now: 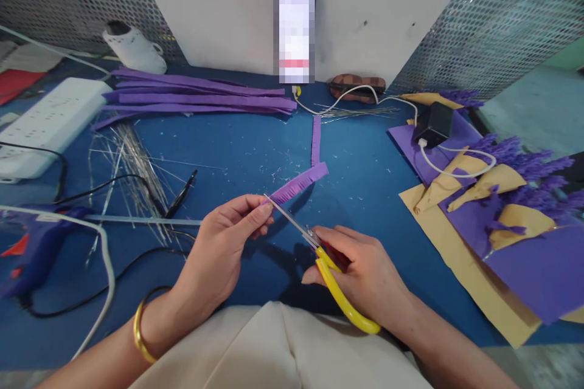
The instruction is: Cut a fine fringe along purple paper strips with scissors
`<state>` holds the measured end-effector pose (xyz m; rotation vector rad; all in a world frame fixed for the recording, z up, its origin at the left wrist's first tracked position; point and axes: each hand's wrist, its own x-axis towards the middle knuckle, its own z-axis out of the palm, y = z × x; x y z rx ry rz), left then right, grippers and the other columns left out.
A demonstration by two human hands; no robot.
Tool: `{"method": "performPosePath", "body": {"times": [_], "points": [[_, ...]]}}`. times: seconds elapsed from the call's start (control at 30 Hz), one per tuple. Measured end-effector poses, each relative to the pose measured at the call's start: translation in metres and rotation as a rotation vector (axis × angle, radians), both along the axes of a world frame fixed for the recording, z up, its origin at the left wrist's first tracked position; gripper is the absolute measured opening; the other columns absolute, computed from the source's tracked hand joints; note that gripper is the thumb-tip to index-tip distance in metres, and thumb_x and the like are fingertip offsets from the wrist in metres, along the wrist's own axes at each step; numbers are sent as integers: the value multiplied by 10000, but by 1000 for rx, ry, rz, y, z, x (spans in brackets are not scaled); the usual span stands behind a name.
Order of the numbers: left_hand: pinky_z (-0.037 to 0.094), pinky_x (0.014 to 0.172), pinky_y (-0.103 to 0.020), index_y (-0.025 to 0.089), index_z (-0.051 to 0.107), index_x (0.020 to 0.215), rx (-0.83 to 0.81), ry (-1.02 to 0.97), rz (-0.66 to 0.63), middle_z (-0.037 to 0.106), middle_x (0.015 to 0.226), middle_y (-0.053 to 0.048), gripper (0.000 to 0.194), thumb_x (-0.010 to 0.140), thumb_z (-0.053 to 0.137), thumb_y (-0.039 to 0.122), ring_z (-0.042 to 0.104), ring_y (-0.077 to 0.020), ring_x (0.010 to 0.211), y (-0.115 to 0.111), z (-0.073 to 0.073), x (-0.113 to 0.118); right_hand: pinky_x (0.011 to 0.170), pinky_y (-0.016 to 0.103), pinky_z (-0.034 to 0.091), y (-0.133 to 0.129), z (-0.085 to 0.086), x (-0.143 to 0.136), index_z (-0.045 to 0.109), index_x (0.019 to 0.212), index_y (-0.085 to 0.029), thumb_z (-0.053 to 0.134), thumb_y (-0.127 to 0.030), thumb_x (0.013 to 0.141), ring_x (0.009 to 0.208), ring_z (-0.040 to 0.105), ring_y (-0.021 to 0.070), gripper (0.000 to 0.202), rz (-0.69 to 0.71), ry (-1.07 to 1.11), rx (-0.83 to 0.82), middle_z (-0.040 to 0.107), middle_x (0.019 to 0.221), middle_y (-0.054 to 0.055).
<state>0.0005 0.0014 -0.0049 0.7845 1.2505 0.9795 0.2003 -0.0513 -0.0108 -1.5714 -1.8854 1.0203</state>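
Head view: left fingers clasp purple strip, right fingers scissors; cones hold flowers.

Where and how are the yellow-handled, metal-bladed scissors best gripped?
Probably by the yellow handles, from the near right, where the right hand has them: they curve back that way, while the slim metal blades point far-left at the fringed purple strip in the left hand.

You sit at a craft workshop table; you can tell by the blue glue gun; the thin wires; the long purple strips; your yellow scissors; the purple flowers in tan wraps.
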Motion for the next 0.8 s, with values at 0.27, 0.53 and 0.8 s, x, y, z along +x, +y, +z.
{"method": "performPosePath", "body": {"times": [0.27, 0.53, 0.8], "points": [[383, 575, -187, 173, 720, 716, -1, -4, 7, 605, 651, 19, 157, 763, 762, 317, 472, -95, 606, 0, 1, 1, 584, 253, 381, 1, 3, -1, 716, 910, -217, 694, -573, 841, 634, 502, 144, 364, -10, 13, -28, 582, 728, -7], [351, 520, -173, 167, 681, 635, -27, -94, -31, 557, 607, 17, 187, 753, 765, 284, 416, -90, 574, 1, 4, 0, 521, 223, 362, 5, 4, -1, 678, 754, -167, 755, -665, 707, 568, 384, 101, 506, 3, 437, -365, 475, 624, -41], [381, 539, -174, 169, 715, 671, -44, -70, -22, 612, 622, 9, 184, 750, 789, 318, 465, -88, 576, 1, 4, 0, 527, 219, 359, 5, 1, 0, 692, 753, -158, 795, -580, 707, 568, 359, 94, 437, -32, 506, -385, 450, 635, -47]]}}
